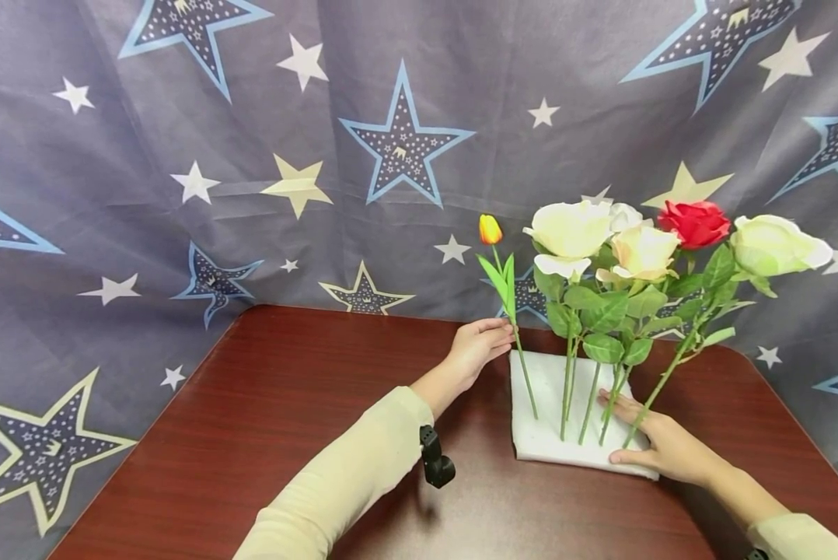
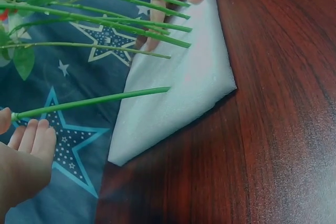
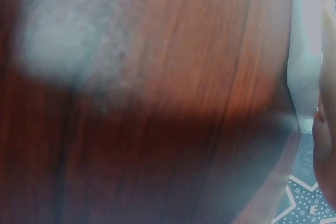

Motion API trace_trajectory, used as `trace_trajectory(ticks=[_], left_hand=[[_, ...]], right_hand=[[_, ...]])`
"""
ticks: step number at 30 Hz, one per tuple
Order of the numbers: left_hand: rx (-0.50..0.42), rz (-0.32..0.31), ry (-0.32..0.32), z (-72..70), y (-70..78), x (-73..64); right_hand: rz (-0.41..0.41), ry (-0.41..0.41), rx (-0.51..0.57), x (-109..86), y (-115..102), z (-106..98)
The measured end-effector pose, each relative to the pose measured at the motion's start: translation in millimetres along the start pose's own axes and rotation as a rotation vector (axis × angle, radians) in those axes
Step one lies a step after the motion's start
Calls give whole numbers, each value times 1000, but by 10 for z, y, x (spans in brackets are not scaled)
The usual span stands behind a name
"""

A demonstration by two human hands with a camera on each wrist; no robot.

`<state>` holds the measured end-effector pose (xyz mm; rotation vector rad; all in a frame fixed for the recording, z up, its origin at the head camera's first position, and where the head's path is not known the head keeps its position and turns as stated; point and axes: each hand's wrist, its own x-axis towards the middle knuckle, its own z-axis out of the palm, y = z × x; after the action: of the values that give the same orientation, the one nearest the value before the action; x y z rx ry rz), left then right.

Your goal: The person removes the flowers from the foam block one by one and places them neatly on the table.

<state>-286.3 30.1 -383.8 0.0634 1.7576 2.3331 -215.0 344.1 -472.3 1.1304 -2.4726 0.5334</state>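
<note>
In the head view, the orange-and-yellow tulip (image 1: 510, 289) stands in the left part of a white block (image 1: 541, 443) on a dark red table (image 1: 286, 389). Its long axis is near upright, the bloom leaning a little to the left, and its stem (image 1: 525, 373) runs down and slightly right into the block. The left hand (image 1: 478, 350) is much the nearer, its fingertips at the upper stem from the left side. The right hand (image 1: 667, 447) lies spread at the block's right end, thumb and fingers apart, with the roses (image 1: 569, 229) between it and the tulip.

In the left wrist view, the stem crosses from the left hand to the block, well apart from the rose stems at its foot. The hand is cut off at the edge, so I cannot tell whether it pinches the stem or only touches it. The right hand rests at the far end of the block.

In the right wrist view, mostly blurred table shows, with a strip of block beside part of the right hand.
</note>
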Motion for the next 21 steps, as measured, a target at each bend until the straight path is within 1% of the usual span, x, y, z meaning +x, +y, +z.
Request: trace_trajectory(ticks=[3, 5, 10, 15, 21], left_hand=[[15, -10, 5, -4, -3, -9], [7, -21, -1, -5, -13, -14], [6, -24, -10, 22, -59, -21], [8, -32, 5, 64, -123, 5], [-18, 6, 46, 99, -165, 23]], right_hand=[[5, 2, -6, 9, -11, -4], [15, 2, -11, 10, -22, -5], [45, -1, -23, -3, -44, -4], [55, 11, -18, -20, -58, -14], [27, 37, -21, -13, -47, -5]])
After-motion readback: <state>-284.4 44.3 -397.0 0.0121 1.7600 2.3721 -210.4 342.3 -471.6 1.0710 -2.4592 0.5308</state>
